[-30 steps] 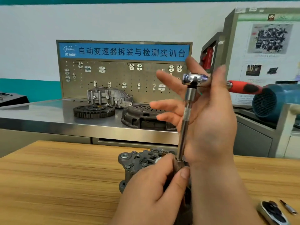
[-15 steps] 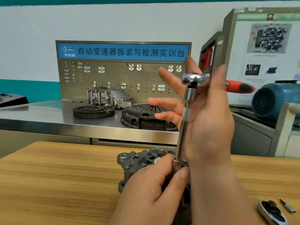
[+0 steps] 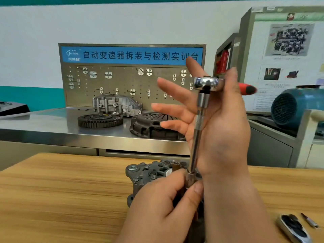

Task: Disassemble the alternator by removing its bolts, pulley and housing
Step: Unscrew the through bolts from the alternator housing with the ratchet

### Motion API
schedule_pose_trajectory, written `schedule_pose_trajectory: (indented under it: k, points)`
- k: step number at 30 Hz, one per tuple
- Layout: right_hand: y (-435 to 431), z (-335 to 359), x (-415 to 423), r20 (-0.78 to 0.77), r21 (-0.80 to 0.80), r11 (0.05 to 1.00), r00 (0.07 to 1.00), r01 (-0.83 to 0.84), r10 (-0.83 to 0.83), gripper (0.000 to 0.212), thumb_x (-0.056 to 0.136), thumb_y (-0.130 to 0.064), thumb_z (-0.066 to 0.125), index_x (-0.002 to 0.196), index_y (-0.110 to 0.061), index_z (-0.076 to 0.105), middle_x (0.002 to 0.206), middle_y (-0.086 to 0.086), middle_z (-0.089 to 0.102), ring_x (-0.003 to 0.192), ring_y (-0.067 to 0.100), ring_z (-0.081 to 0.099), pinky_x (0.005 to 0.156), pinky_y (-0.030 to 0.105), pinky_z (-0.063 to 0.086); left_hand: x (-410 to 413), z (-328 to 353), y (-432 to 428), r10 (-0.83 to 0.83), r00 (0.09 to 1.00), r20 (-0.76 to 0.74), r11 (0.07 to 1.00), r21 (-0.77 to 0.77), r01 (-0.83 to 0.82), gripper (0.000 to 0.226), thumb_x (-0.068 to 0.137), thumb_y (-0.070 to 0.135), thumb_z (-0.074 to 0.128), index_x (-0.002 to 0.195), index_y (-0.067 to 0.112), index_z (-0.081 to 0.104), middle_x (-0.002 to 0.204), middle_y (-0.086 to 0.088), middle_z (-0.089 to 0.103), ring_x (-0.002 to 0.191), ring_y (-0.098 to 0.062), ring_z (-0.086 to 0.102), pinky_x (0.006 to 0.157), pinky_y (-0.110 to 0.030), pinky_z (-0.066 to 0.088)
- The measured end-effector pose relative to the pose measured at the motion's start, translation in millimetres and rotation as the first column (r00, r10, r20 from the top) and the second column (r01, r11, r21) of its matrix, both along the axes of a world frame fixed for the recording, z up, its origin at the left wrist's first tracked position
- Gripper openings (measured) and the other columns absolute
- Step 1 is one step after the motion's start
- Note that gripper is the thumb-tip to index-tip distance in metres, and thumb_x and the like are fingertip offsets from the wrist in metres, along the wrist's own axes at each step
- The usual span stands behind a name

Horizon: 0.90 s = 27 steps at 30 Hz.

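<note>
The grey alternator [image 3: 145, 174] stands on the wooden table [image 3: 61, 190], mostly hidden behind my hands. A chrome extension bar [image 3: 198, 130] rises upright from it to a ratchet head [image 3: 206, 83] whose red handle [image 3: 249, 89] points right. My left hand [image 3: 161, 213] pinches the socket [image 3: 190, 179] at the bar's foot between thumb and fingers. My right hand [image 3: 222, 130] is held up behind the bar with fingers straight and spread to the left. The ratchet handle passes behind its upright thumb, in the crook of the hand.
A shiny oval part [image 3: 292, 228] and a small metal pin [image 3: 309, 222] lie on the table at the right. Behind it, a steel bench holds a toothed flywheel [image 3: 100, 121], a clutch cover [image 3: 150, 125] and a grey casting [image 3: 115, 104]. A blue motor [image 3: 294, 107] sits at the right.
The red ratchet handle has swung, its tip now nearer my right thumb. My right hand has shifted slightly with it. My left hand stays on the socket.
</note>
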State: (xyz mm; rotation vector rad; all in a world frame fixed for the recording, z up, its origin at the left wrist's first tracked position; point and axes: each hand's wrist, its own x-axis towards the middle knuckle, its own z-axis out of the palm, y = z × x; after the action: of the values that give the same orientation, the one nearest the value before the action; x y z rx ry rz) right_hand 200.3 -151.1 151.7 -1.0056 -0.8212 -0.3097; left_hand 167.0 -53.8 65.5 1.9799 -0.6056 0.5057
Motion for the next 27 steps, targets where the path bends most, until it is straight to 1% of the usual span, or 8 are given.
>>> schedule_pose_trajectory:
  k: [7, 10, 14, 18, 22, 23, 24, 27]
  points:
    - [-2.4, -0.3, -3.8, 0.392, 0.102, 0.852, 0.767, 0.513, -0.508, 0.032, 0.098, -0.024, 0.052, 0.128, -0.033, 0.052, 0.129, -0.015, 0.062, 0.091, 0.03, 0.062, 0.066, 0.051, 0.056, 2.1, 1.6, -1.9, 0.059, 0.996, -0.063, 0.998, 0.008, -0.058, 0.035, 0.073, 0.06, 0.045, 0.096, 0.041, 0.064, 0.078, 0.013, 0.07, 0.076, -0.003, 0.065, 0.072, -0.024, 0.05]
    - [0.3, 1.1, -2.4, 0.222, 0.083, 0.952, 0.926, 0.295, -0.306, 0.037, 0.097, -0.035, 0.042, 0.133, -0.034, 0.05, 0.138, -0.002, 0.057, 0.097, 0.022, 0.069, 0.065, 0.033, 0.059, 2.6, -0.1, -1.5, 0.032, 0.998, -0.052, 0.999, -0.01, -0.033, 0.036, 0.075, 0.061, 0.046, 0.094, 0.037, 0.066, 0.077, 0.013, 0.069, 0.076, -0.003, 0.064, 0.073, -0.025, 0.05]
    - [0.5, -1.1, 1.4, 0.021, -0.002, 1.0, 1.0, -0.024, 0.024, 0.059, 0.096, -0.053, 0.019, 0.137, -0.021, 0.046, 0.109, 0.008, 0.073, 0.073, 0.023, 0.072, 0.054, 0.025, 0.056, 1.8, -2.4, -0.2, 0.004, 1.0, -0.031, 1.0, -0.02, -0.004, 0.053, 0.071, 0.071, 0.035, 0.098, 0.036, 0.064, 0.082, 0.013, 0.07, 0.082, -0.004, 0.064, 0.076, -0.031, 0.051]
    - [2.3, -0.7, -1.1, 0.09, -0.025, 0.986, 0.983, 0.165, -0.162, 0.051, 0.093, -0.05, 0.033, 0.132, -0.022, 0.051, 0.111, -0.004, 0.073, 0.077, 0.016, 0.069, 0.052, 0.031, 0.056, 2.8, -2.0, 0.4, 0.03, 1.0, -0.006, 0.999, 0.019, -0.03, 0.052, 0.068, 0.071, 0.029, 0.101, 0.043, 0.056, 0.085, 0.015, 0.068, 0.085, -0.002, 0.062, 0.078, -0.029, 0.05]
    - [4.0, -3.5, -2.3, 0.408, 0.068, 0.855, 0.768, 0.514, -0.494, 0.038, 0.099, -0.02, 0.046, 0.137, -0.025, 0.044, 0.13, -0.015, 0.045, 0.083, 0.033, 0.052, 0.055, 0.048, 0.048, 4.2, 0.0, -0.6, 0.068, 0.998, -0.012, 0.996, 0.054, -0.067, 0.036, 0.075, 0.062, 0.037, 0.1, 0.042, 0.054, 0.084, 0.019, 0.068, 0.083, 0.0, 0.061, 0.074, -0.023, 0.048]
    - [4.4, -3.2, -1.8, 0.405, 0.083, 0.859, 0.77, 0.505, -0.493, 0.036, 0.099, -0.018, 0.046, 0.134, -0.028, 0.045, 0.088, -0.004, 0.054, 0.086, 0.03, 0.056, 0.06, 0.047, 0.051, 4.3, 0.0, -0.5, 0.066, 0.998, -0.008, 0.996, 0.053, -0.065, 0.035, 0.076, 0.06, 0.038, 0.099, 0.041, 0.055, 0.083, 0.017, 0.067, 0.082, -0.001, 0.061, 0.073, -0.024, 0.047]
    - [4.8, -2.2, -1.3, 0.357, 0.086, 0.879, 0.809, 0.469, -0.466, 0.034, 0.099, -0.021, 0.045, 0.131, -0.032, 0.048, 0.111, -0.013, 0.068, 0.091, 0.022, 0.063, 0.067, 0.044, 0.056, 4.2, -0.1, -0.4, 0.057, 0.998, -0.008, 0.997, 0.044, -0.057, 0.036, 0.077, 0.062, 0.038, 0.098, 0.04, 0.056, 0.081, 0.015, 0.067, 0.08, -0.002, 0.061, 0.073, -0.025, 0.048]
    - [3.3, -1.1, 0.5, 0.132, 0.065, 0.983, 0.975, 0.171, -0.179, 0.039, 0.096, -0.039, 0.036, 0.13, -0.031, 0.053, 0.119, 0.001, 0.069, 0.083, 0.02, 0.072, 0.061, 0.028, 0.058, 2.8, -2.1, 0.6, 0.01, 1.0, -0.008, 1.0, -0.002, -0.01, 0.052, 0.073, 0.071, 0.033, 0.097, 0.034, 0.061, 0.079, 0.009, 0.067, 0.078, -0.006, 0.062, 0.073, -0.031, 0.049]
